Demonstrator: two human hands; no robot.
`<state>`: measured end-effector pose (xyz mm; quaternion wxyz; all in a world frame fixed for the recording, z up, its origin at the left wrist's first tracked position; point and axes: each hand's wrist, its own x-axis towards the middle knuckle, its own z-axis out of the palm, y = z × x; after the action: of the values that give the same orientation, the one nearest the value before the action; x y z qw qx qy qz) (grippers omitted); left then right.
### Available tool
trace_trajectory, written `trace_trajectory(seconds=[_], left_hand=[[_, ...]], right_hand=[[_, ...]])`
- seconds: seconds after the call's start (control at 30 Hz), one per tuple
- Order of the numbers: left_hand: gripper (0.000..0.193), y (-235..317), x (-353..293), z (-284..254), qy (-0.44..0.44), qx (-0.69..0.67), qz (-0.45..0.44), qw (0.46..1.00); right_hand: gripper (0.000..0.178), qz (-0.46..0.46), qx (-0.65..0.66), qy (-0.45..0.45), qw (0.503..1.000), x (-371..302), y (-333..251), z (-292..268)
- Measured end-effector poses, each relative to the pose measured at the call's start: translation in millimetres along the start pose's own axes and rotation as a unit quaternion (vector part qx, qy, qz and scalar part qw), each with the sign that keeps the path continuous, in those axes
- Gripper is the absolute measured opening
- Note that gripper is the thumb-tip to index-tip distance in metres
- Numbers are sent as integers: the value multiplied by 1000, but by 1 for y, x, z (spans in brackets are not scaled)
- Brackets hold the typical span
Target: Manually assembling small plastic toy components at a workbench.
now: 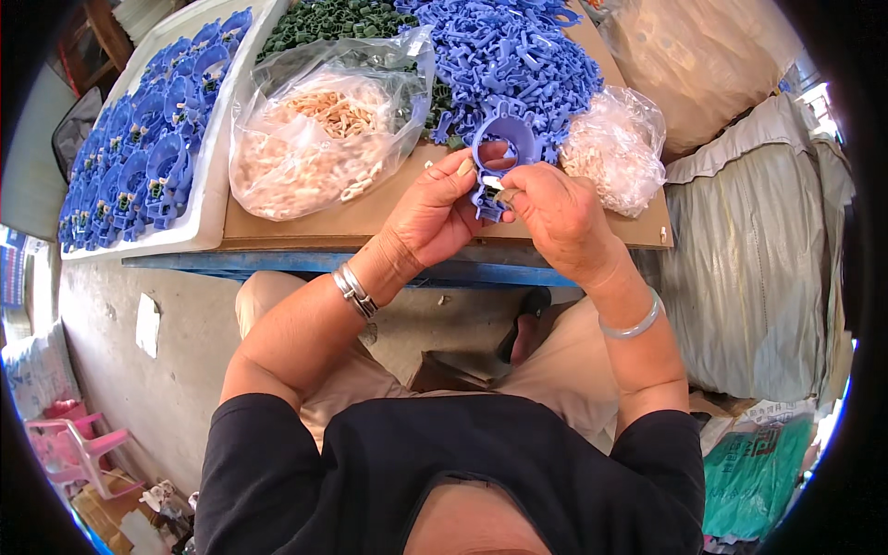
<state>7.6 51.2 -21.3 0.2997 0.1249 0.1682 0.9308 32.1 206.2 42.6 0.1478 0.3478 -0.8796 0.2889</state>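
Note:
A blue plastic ring-shaped part (520,139) is held up over the near edge of the table. My left hand (430,211) grips its lower left side between thumb and fingers. A small white piece (492,182) sits at the part's lower block, just under the ring. My right hand (562,220) is closed, thumb and index finger pinched at the white piece's right end. Something thin and brownish shows at those fingertips; I cannot make out what it is. Behind the hands rises a heap of small blue plastic pieces (509,60).
On the table stand an open clear bag of cream-coloured pieces (310,153), a smaller bag of pale pieces (615,143) and a dark green heap (324,23). At left, a white foam tray (217,185) holds rows of blue assemblies (153,129). Large sacks (745,250) flank the right side.

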Motion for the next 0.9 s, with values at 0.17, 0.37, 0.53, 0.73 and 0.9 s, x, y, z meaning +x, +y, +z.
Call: trace_trajectory(seconds=[0.17,0.37,0.53,0.73,0.9], left_hand=[[36,-2,0,-2,18,-10,20,1000],[35,1,2,-1,-1,-17,19,1000],[34,0,1,0,-14,-25,4,1000],[32,-4,0,4,5,16,20,1000],[32,-2,1,-3,5,-1,15,1000]], right_hand=[[14,-60,-60,11,996,3,-2,-1],[10,-28,-1,71,997,5,-6,-4],[11,-1,16,71,997,-1,-1,5],[13,-24,-51,61,997,0,-3,8],[17,-42,-54,69,995,2,-6,11]])
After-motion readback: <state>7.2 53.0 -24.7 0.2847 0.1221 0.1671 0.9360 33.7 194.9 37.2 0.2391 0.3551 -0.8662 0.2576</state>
